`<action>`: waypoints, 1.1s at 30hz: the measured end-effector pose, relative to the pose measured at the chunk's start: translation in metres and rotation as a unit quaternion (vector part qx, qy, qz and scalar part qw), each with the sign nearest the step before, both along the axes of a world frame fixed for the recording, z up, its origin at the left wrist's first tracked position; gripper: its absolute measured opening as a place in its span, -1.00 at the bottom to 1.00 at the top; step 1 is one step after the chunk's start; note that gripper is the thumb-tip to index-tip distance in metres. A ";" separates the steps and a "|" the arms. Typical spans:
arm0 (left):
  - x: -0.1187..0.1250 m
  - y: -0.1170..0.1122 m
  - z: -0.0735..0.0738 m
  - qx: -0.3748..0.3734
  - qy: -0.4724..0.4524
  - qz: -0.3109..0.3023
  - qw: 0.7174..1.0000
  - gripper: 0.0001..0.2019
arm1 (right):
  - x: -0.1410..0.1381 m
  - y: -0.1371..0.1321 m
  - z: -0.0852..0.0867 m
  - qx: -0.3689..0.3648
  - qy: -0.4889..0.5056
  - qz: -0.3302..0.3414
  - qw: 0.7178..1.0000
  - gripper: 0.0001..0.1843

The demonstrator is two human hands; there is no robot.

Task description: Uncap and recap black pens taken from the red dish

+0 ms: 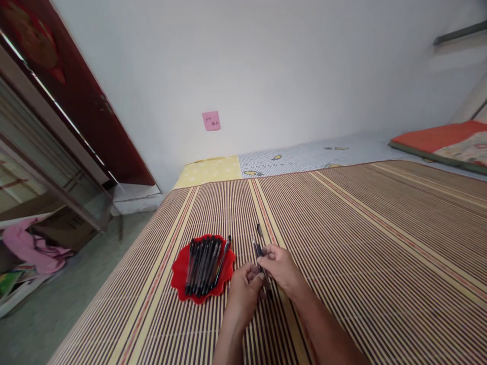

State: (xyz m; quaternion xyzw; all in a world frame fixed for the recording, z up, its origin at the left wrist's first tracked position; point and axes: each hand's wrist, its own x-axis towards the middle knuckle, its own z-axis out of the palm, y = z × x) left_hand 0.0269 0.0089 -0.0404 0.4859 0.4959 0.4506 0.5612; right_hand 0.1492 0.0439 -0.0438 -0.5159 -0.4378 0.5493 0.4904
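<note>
A red scalloped plate (178, 276) lies on the striped bamboo mat (361, 243) and carries several dark pens (203, 261) side by side. Just right of the plate my two hands meet over the mat. My left hand (245, 294) is curled shut around the lower end of a dark pen (258, 251). My right hand (281, 266) pinches the same pen higher up, fingers closed. Another thin dark pen piece (259, 230) pokes out above my right hand's fingers; whether it is held or lying on the mat I cannot tell.
The mat covers a bed that runs to a white wall with a pink note (211, 120). An orange-edged cushion (441, 139) lies at the far right. The bed's left edge drops to a green floor with cluttered cloth (30, 246) and a red door (83, 101).
</note>
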 end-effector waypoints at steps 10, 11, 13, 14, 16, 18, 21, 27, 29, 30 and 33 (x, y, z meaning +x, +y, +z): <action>0.000 0.001 -0.001 0.017 0.015 -0.006 1.000 -0.90 | 0.003 0.003 -0.005 0.014 0.003 0.041 0.999 -0.75; 0.001 0.000 -0.001 0.018 0.012 -0.008 1.000 -0.90 | 0.003 0.003 -0.006 0.018 0.003 0.042 0.999 -0.75; 0.001 0.000 -0.002 0.020 0.007 -0.008 1.000 -0.91 | 0.003 0.003 -0.007 0.023 0.004 0.045 0.999 -0.76; 0.001 0.000 -0.003 0.020 0.007 -0.005 1.000 -0.90 | 0.003 0.003 -0.007 0.024 0.006 0.046 0.999 -0.76; 0.001 0.000 -0.004 0.018 0.006 0.000 1.000 -0.88 | 0.004 0.003 -0.007 0.022 0.010 0.047 0.999 -0.76; 0.001 0.001 -0.005 0.015 0.001 -0.001 1.000 -0.87 | 0.004 0.004 -0.006 0.018 0.006 0.042 0.999 -0.77; 0.001 0.001 -0.006 0.010 -0.002 -0.016 1.000 -0.86 | 0.004 0.003 -0.004 0.015 -0.012 0.029 0.999 -0.79; 0.002 0.001 -0.003 -0.001 0.020 -0.027 0.999 -0.87 | 0.003 0.002 -0.002 0.016 -0.036 0.015 0.999 -0.81; 0.001 0.000 -0.002 0.001 0.015 -0.029 0.999 -0.87 | 0.003 0.003 -0.004 0.019 -0.036 0.019 0.999 -0.80; 0.001 0.000 -0.002 0.004 0.015 -0.031 0.999 -0.87 | 0.003 0.003 -0.006 0.019 -0.034 0.021 0.999 -0.79; 0.001 0.001 -0.003 0.016 0.027 -0.032 0.999 -0.89 | 0.003 0.003 -0.009 0.021 -0.028 0.026 0.999 -0.78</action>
